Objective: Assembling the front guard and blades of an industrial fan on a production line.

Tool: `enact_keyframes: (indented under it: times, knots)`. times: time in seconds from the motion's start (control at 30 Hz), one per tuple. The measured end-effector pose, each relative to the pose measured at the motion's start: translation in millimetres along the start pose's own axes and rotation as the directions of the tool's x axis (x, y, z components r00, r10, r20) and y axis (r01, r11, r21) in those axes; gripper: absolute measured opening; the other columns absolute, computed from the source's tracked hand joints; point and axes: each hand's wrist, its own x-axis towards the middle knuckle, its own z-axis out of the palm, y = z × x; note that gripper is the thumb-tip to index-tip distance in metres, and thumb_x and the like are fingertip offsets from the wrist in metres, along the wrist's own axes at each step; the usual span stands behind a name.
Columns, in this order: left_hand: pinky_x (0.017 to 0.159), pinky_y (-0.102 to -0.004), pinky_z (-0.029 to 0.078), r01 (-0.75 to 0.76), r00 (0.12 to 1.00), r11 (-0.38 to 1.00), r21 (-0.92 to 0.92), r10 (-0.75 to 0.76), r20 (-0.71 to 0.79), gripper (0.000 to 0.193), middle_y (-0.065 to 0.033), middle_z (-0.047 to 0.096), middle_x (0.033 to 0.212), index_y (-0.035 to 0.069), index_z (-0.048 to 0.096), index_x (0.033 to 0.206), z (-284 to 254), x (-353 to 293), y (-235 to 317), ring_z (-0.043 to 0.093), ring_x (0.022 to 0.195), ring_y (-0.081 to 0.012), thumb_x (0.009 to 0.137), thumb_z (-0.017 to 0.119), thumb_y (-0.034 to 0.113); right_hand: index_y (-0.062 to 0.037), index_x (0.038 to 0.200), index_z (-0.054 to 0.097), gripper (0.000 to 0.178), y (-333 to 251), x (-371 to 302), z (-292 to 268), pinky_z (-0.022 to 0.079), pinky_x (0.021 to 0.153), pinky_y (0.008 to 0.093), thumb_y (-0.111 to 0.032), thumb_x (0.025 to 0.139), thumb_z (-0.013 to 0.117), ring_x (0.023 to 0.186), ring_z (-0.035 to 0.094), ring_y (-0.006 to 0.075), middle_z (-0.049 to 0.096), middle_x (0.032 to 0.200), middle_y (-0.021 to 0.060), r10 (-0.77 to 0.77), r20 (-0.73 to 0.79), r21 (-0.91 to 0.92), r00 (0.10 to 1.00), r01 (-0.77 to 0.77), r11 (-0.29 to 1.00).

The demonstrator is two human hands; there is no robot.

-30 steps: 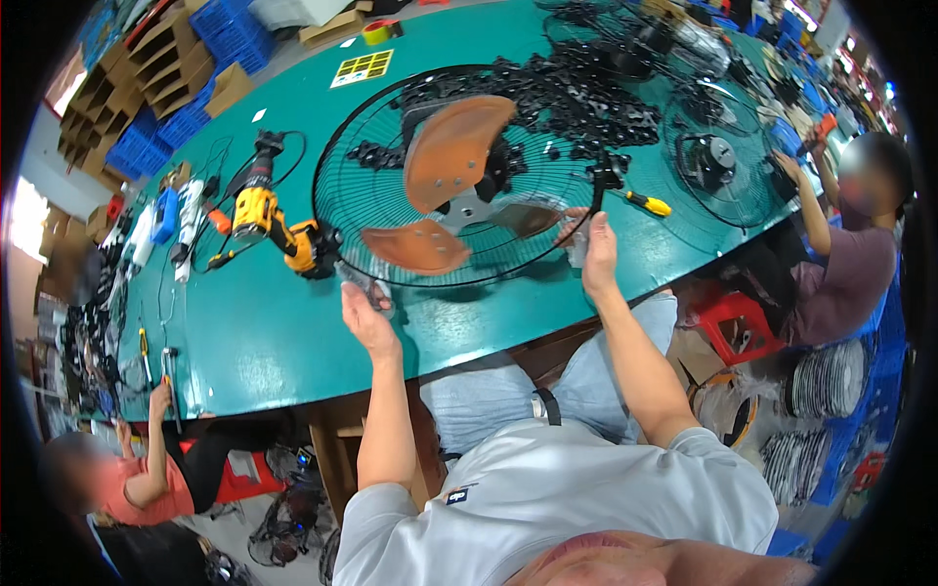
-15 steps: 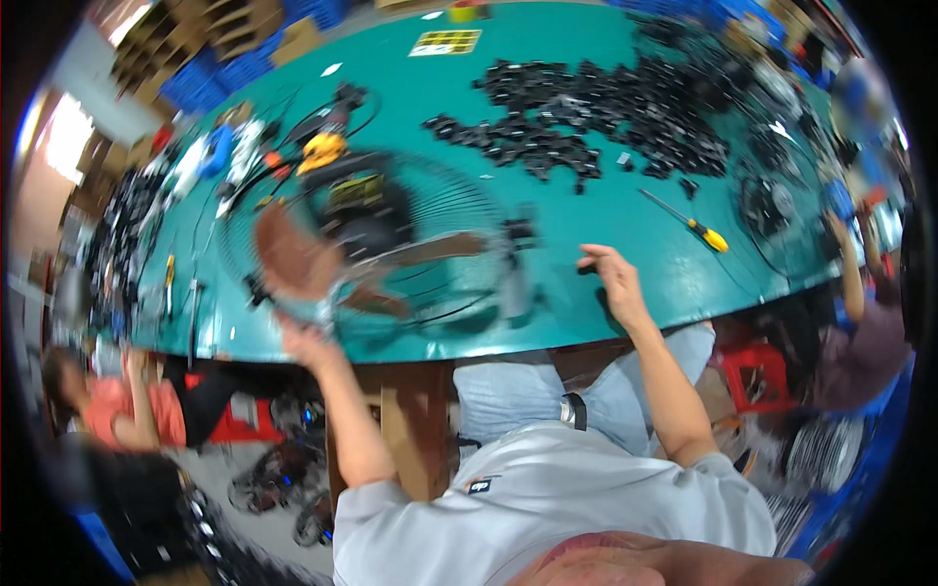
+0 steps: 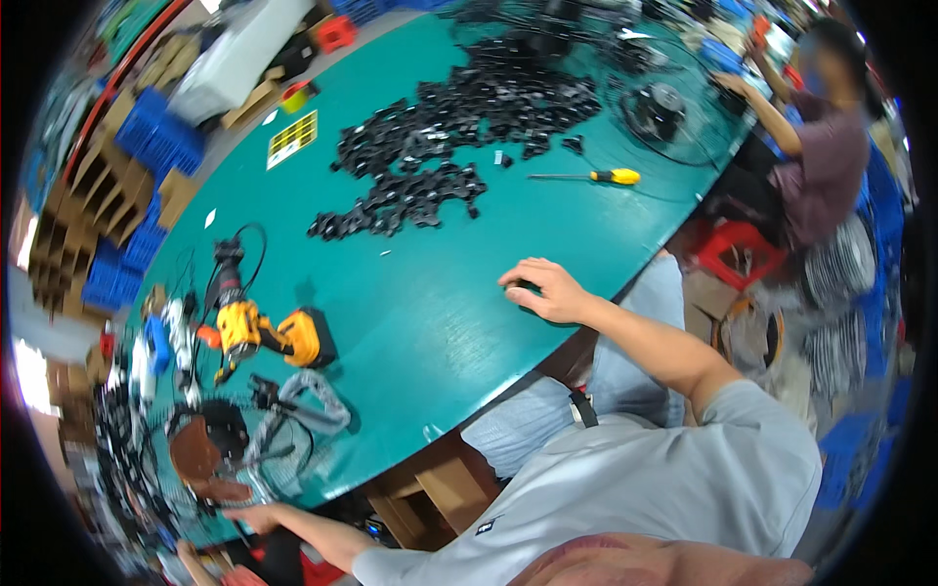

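Two bare hands, one fan in a wire guard [image 3: 201, 451], one yellow-and-black power tool [image 3: 241, 329], one screwdriver with a yellow handle [image 3: 616, 177], one roll of tape [image 3: 295, 97] and one yellow-patterned sheet [image 3: 292, 140] can be counted around the green table [image 3: 430, 332]; a second fan guard with a dark motor [image 3: 657, 109] lies at the upper right, beside a co-worker [image 3: 826, 156], and the heap of small black parts [image 3: 459, 117] at upper centre is too dense to number. Two brown blades show plainly on the first fan. The table's near edge slants from the lower left of the frame up to the right; between it and the heap runs a broad green stretch, giving room at the frame's centre, while the fan sits in the tighter lower-left corner, close to that edge and below the power tool. The left hand [image 3: 256, 518] is at the fan's lower rim, its fingertips touching or just beside the wire; whether they grip it I cannot tell. The right hand [image 3: 545, 290], well apart from the fan, has its fingers curled narrowly over a small black piece [image 3: 529, 286], near the table edge.
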Motion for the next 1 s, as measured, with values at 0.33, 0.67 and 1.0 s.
enact_keyframes:
  times: [0.33, 0.67, 1.0]
  knots:
    - [0.078, -0.0493, 0.056, -0.382, 0.54, 0.816, -0.434, 0.578, 0.612, 0.07, -0.0292, 0.07, 0.097, -0.01, 0.07, 0.095, -1, -333, 95, 0.068, 0.091, -0.0456, 0.092, 0.061, 0.06, -0.0081, 0.098, 0.071, 0.036, 6, 14, 12, 0.047, 0.091, 0.0417, -0.043, 0.094, 0.061, 0.101, 0.063, 0.029, 0.069, 0.099, 0.0099, -0.137, -0.115, -0.035, 0.984, 0.134, 0.99]
    - [0.083, -0.0494, 0.054, -0.539, 0.184, 0.571, -0.619, 0.797, 0.575, 0.064, -0.0287, 0.069, 0.104, -0.01, 0.068, 0.103, -109, -341, 21, 0.066, 0.097, -0.0449, 0.096, 0.06, 0.053, -0.0066, 0.087, 0.071, 0.036, 12, 5, 6, 0.049, 0.084, 0.0419, -0.042, 0.09, 0.065, 0.091, 0.064, 0.0261, 0.069, 0.086, 0.0071, -0.03, -0.203, 0.059, 0.979, 0.043, 0.997]
    - [0.087, -0.0495, 0.053, -0.783, 0.066, 0.318, -0.535, 0.897, 0.437, 0.058, -0.0282, 0.067, 0.111, -0.009, 0.066, 0.111, -207, -263, 5, 0.064, 0.103, -0.0442, 0.099, 0.058, 0.047, -0.0066, 0.084, 0.072, 0.029, 20, 3, 7, 0.05, 0.082, 0.0483, -0.035, 0.088, 0.066, 0.084, 0.067, 0.0347, 0.072, 0.084, 0.0123, 0.018, -0.205, 0.258, 0.979, 0.036, 0.965]
